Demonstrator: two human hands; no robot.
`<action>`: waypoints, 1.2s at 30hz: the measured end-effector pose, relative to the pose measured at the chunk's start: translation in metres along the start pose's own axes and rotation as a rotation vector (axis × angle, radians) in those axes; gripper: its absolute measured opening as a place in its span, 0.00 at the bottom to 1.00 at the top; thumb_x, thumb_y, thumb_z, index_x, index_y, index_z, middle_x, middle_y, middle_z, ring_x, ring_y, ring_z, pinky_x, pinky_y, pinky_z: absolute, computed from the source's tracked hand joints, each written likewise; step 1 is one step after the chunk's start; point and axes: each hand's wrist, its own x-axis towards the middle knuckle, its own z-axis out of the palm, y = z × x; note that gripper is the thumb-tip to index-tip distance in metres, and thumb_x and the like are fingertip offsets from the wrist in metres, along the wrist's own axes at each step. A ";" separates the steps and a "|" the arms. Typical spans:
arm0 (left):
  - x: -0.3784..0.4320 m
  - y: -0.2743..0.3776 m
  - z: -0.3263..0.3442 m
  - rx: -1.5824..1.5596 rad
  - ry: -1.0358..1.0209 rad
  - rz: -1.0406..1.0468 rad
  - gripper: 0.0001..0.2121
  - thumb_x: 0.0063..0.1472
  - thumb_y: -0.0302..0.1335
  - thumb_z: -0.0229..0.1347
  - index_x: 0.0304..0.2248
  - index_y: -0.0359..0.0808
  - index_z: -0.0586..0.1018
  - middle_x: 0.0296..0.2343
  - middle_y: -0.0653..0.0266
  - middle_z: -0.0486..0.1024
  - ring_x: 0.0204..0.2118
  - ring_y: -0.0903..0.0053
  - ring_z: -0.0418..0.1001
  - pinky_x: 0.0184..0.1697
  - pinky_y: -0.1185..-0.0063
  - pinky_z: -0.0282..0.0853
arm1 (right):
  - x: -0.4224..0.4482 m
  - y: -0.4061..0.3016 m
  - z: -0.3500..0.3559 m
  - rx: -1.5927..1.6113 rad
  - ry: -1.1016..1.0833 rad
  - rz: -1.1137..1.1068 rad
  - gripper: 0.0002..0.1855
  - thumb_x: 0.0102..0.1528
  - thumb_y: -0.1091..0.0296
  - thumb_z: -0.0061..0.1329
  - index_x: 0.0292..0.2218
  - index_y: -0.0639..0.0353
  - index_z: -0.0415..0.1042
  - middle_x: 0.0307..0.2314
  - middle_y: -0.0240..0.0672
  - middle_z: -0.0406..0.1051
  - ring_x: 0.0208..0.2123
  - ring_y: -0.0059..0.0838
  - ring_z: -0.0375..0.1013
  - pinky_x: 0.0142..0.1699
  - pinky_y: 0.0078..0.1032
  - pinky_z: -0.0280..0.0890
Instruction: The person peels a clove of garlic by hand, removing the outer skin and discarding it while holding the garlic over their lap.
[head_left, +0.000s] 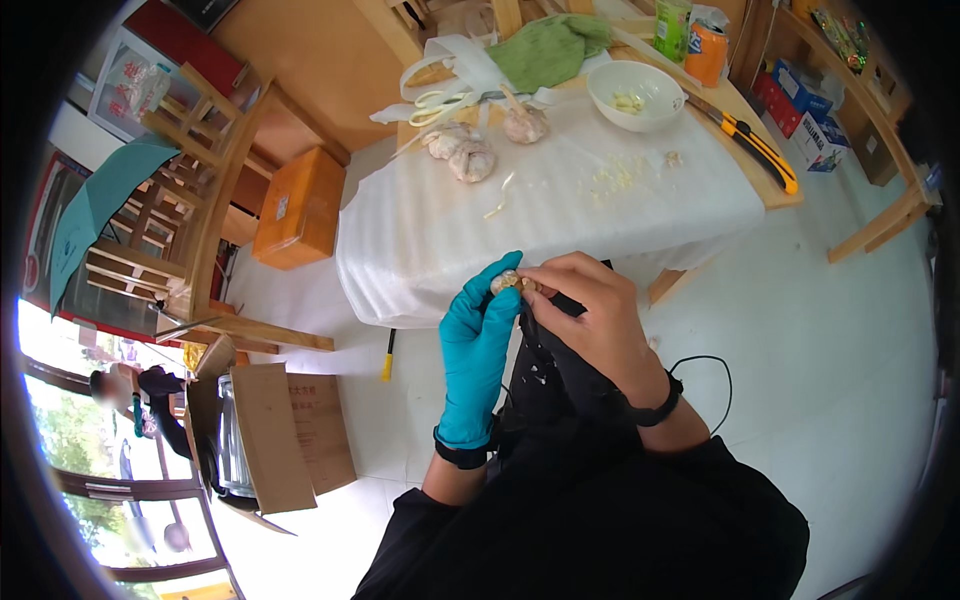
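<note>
My left hand, in a teal glove, holds a partly broken garlic bulb between thumb and fingers, just in front of the table's near edge. My bare right hand pinches a small piece at the bulb's right side; whether it is a clove or skin I cannot tell. On the white foam sheet covering the table lie several garlic bulbs, one with a stalk. A white bowl at the back holds peeled cloves. Small pale bits are scattered before it.
A yellow and black utility knife lies at the table's right edge. An orange can, a green container and a green cloth are at the back. An open cardboard box stands on the floor at left; a person is beyond it.
</note>
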 end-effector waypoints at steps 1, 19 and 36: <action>0.000 -0.002 0.002 0.006 0.015 -0.005 0.15 0.61 0.24 0.52 0.47 0.29 0.71 0.43 0.62 0.73 0.42 0.83 0.70 0.48 0.84 0.65 | -0.001 0.002 0.002 -0.008 0.022 0.000 0.14 0.44 0.79 0.56 0.36 0.62 0.74 0.28 0.36 0.70 0.27 0.27 0.73 0.30 0.19 0.67; 0.084 0.002 -0.018 1.187 0.211 0.801 0.25 0.52 0.28 0.61 0.51 0.41 0.70 0.44 0.55 0.69 0.46 0.61 0.67 0.49 0.71 0.63 | 0.002 0.012 -0.028 0.115 0.157 0.152 0.10 0.50 0.77 0.53 0.36 0.63 0.75 0.26 0.36 0.73 0.25 0.22 0.73 0.32 0.16 0.68; 0.000 -0.021 0.027 -0.190 0.045 -0.005 0.10 0.58 0.18 0.52 0.40 0.30 0.75 0.34 0.65 0.76 0.34 0.85 0.73 0.40 0.86 0.68 | -0.013 0.007 -0.027 0.031 0.062 -0.002 0.12 0.47 0.81 0.54 0.36 0.62 0.77 0.26 0.36 0.73 0.26 0.29 0.74 0.30 0.18 0.68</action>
